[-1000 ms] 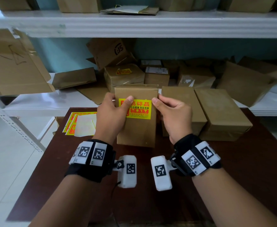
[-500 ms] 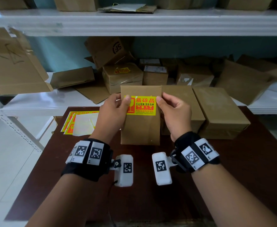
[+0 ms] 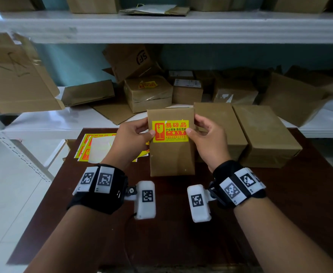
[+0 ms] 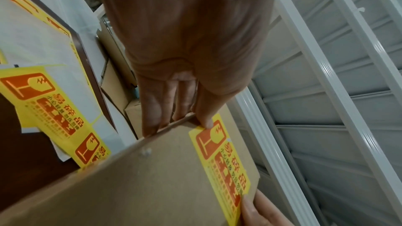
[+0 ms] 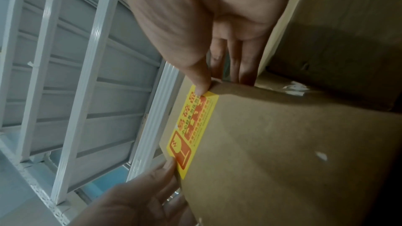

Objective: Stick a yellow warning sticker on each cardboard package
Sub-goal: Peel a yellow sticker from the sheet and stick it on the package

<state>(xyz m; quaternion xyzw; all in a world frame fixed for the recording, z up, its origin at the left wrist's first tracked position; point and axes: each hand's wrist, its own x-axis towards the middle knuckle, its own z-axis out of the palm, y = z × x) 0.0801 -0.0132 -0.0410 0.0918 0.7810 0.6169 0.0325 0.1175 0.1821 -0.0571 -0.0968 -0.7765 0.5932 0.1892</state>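
Observation:
A flat brown cardboard package point(image 3: 171, 154) is held upright above the dark table, with a yellow warning sticker point(image 3: 170, 131) across its upper face. My left hand point(image 3: 135, 134) grips the package's left edge, thumb on the sticker's left end point(image 4: 208, 123), fingers behind. My right hand point(image 3: 206, 134) grips the right edge the same way, thumb on the sticker's right end point(image 5: 201, 88). Two more plain packages point(image 3: 220, 127) point(image 3: 264, 133) lie side by side on the table to the right.
Sticker sheets and white backing paper point(image 3: 98, 148) lie at the table's far left corner point(image 4: 50, 109). Behind the table point(image 3: 279, 203) a white shelf point(image 3: 63, 119) holds several boxes, one with a yellow sticker point(image 3: 148, 91). A folded carton point(image 3: 18, 75) hangs out at the left.
Both hands have lifted the package and straightened it from a leftward tilt. The thumbs have slid outward from the sticker's top to its two ends.

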